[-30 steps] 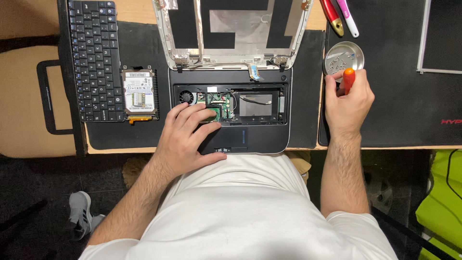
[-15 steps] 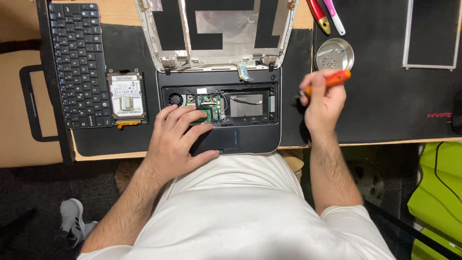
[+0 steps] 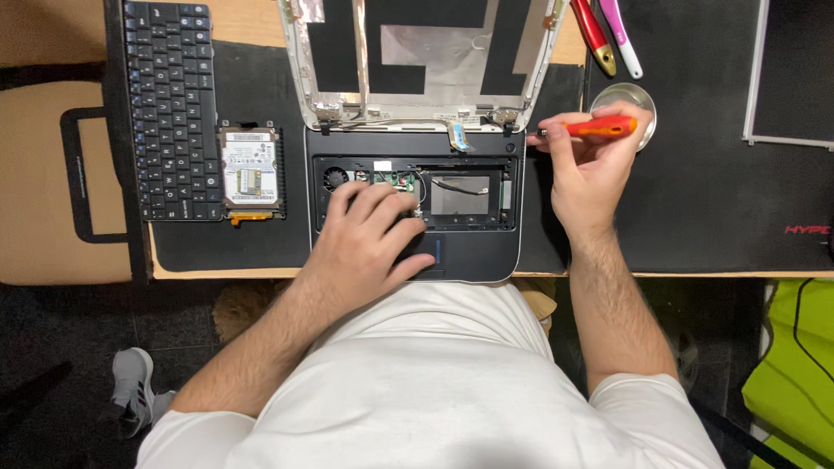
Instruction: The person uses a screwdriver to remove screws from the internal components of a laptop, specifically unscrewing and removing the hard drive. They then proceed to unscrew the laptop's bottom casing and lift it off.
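Observation:
A dismantled laptop [image 3: 469, 252] lies open on a black mat, its keyboard bay bare and showing a fan and circuit boards. My left hand [image 3: 369, 239] rests flat on the palm rest and left part of that bay, holding nothing. My right hand [image 3: 586, 169] is just right of the laptop's hinge, gripping an orange screwdriver [image 3: 599, 128] held sideways with its tip pointing left towards the hinge. The lid [image 3: 426, 52] with its screen taken out lies folded back beyond the base.
A loose black keyboard [image 3: 169, 108] and a hard drive [image 3: 250, 167] lie to the left. A small round metal dish [image 3: 632, 97], red and pink tools [image 3: 608, 35] and a screen panel [image 3: 795, 74] are to the right. The desk edge is close to me.
My right hand has carried the orange screwdriver from the metal dish leftwards to the laptop's right hinge, turning it sideways. My left hand has stayed on the laptop.

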